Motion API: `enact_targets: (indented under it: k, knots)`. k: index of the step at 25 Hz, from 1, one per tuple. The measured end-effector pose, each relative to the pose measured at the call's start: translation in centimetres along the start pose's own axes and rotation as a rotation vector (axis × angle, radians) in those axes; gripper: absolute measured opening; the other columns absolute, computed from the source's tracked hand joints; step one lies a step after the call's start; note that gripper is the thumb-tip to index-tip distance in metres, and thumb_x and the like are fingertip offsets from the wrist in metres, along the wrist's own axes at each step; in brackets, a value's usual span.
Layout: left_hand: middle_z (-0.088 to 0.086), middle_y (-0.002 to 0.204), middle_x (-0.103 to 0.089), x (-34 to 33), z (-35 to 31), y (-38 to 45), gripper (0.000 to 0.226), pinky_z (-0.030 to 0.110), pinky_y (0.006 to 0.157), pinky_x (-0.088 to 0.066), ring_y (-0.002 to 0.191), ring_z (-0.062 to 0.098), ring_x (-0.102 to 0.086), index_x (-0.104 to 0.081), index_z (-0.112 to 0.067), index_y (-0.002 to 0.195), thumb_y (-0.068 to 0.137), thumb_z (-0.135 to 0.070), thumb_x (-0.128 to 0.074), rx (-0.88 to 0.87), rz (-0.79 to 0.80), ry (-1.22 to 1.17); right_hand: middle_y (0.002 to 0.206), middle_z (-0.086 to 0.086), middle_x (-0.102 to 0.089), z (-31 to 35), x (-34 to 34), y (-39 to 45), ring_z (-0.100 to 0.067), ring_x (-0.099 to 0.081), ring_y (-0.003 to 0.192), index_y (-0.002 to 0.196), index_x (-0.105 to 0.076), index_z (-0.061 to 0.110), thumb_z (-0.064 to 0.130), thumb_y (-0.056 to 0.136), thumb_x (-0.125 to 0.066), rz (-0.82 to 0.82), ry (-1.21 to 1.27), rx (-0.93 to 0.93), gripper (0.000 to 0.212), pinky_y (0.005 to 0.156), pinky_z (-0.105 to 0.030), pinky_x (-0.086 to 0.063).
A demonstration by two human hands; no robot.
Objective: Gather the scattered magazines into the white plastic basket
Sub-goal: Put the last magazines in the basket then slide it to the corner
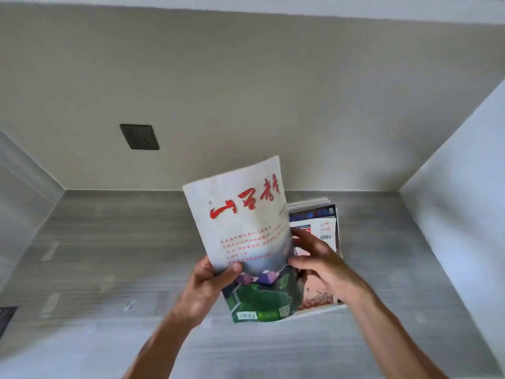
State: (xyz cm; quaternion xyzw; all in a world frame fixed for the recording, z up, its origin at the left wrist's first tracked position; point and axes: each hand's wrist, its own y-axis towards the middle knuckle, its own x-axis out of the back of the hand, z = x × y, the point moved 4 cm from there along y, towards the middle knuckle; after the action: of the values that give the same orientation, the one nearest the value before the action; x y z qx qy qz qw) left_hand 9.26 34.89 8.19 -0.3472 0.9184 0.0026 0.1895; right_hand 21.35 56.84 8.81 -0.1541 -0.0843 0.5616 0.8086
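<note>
I hold a white magazine (240, 212) with red brush lettering upright above the grey counter. My left hand (205, 285) grips its lower left edge with the thumb on the cover. My right hand (317, 258) touches its lower right edge, fingers spread on the pages. Behind it, a magazine with a green and purple cover (262, 299) stands low in front. Several more magazines (322, 225) stand stacked to the right, one showing a barcode. A white rim (317, 313) shows just below them; the rest of the basket is hidden.
The grey wood-grain counter (114, 255) runs to a beige back wall with a dark socket plate (139, 136). White side walls close in at the left and right (459, 214). A dark object (6, 318) sits at the far left edge.
</note>
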Motion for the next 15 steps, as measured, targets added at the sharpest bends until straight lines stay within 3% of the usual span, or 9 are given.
enact_targets:
  k: [2, 5, 8, 12, 14, 15]
  knots:
    - [0.014, 0.085, -0.073, -3.3, 0.2, 3.0, 0.026, 0.03, 0.064, -0.058, 0.072, 0.023, -0.069, -0.067, -0.002, 0.105, 0.08, -0.01, -0.071, -0.043, -0.002, 0.025, 0.104, 0.0, -0.073, 1.2, 4.8, 0.3, -0.021, -0.07, 0.075, 0.109, -0.065, 0.024, 0.01, 0.071, -0.079, -0.125, 0.032, 0.054, 0.043, 0.054, -0.028, -0.053]
    - [0.016, 0.089, -0.075, -5.4, 2.8, 6.6, 0.032, 0.024, 0.053, -0.056, 0.062, 0.012, -0.069, -0.064, 0.007, 0.109, 0.079, 0.006, -0.071, 0.006, -0.232, 0.269, 0.088, -0.004, -0.072, 0.2, 10.8, 0.5, -0.014, -0.066, 0.064, 0.095, -0.068, 0.02, -0.002, 0.079, -0.073, -0.299, -0.049, 0.062, 0.027, 0.052, -0.026, -0.053]
    - [0.003, 0.099, -0.073, -6.8, 6.1, 7.8, 0.03, 0.024, 0.049, -0.056, 0.07, 0.013, -0.069, -0.071, -0.011, 0.103, 0.074, -0.015, -0.077, 0.105, -0.332, 0.789, 0.096, -0.012, -0.07, -4.4, 13.4, 0.7, -0.017, -0.072, 0.068, 0.091, -0.067, 0.014, -0.002, 0.088, -0.066, -0.358, -0.192, -0.074, 0.017, 0.062, -0.025, -0.059]
    - [0.004, 0.106, -0.074, -7.3, 9.7, 7.5, 0.028, 0.017, 0.044, -0.054, 0.072, 0.014, -0.069, -0.064, -0.017, 0.104, 0.077, -0.012, -0.07, 0.144, -0.343, 0.902, 0.09, -0.015, -0.07, -10.1, 13.9, 0.1, -0.018, -0.069, 0.06, 0.086, -0.064, 0.014, 0.006, 0.093, -0.061, -0.433, -0.271, -0.225, 0.011, 0.061, -0.033, -0.06]
    - [-0.001, 0.095, -0.073, -6.4, 10.5, 7.0, 0.032, 0.021, 0.042, -0.049, 0.067, 0.009, -0.066, -0.054, -0.022, 0.1, 0.073, -0.024, -0.073, 0.206, -0.439, 1.03, 0.09, -0.007, -0.069, -11.2, 14.8, -0.4, -0.023, -0.067, 0.073, 0.091, -0.063, 0.015, 0.021, 0.089, -0.066, -0.528, -0.589, -0.215, 0.007, 0.066, -0.034, -0.054]
    - [-0.003, 0.09, -0.069, -5.7, 11.4, 6.4, 0.041, 0.021, 0.043, -0.044, 0.067, 0.009, -0.063, -0.048, -0.025, 0.101, 0.071, -0.032, -0.075, 0.287, -0.482, 1.079, 0.094, -0.002, -0.066, -12.0, 15.0, -0.9, -0.026, -0.065, 0.083, 0.097, -0.06, 0.017, 0.028, 0.085, -0.068, -0.551, -0.756, -0.24, 0.018, 0.067, -0.032, -0.049]
